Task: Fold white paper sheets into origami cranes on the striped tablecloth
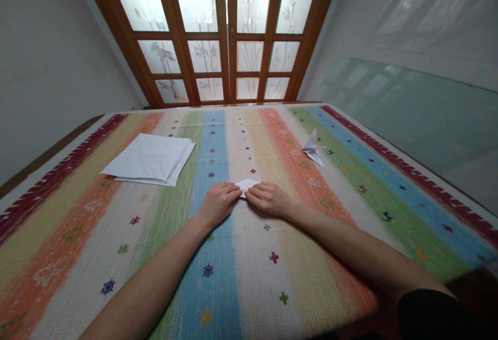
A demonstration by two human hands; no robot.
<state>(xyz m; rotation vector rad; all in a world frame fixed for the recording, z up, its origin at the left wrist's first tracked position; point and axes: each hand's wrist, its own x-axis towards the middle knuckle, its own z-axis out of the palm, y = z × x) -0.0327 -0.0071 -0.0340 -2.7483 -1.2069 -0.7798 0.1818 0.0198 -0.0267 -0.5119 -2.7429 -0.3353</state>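
Note:
A small piece of folded white paper (248,183) lies low over the middle of the striped tablecloth. At its left edge my left hand (220,201) grips it, fingers closed and pressed together. Opposite, my right hand (269,198) holds the right edge between thumb and fingers. The paper's upper part points away from me; its side edges are hidden under my fingers. Further off to the right rests a folded paper crane (313,148) with its wings spread.
A stack of white paper sheets (150,158) lies on the left of the striped tablecloth (218,298). Beyond the table's far edge stands a wooden door with frosted panes (204,56). A glass panel (412,107) leans along the right wall.

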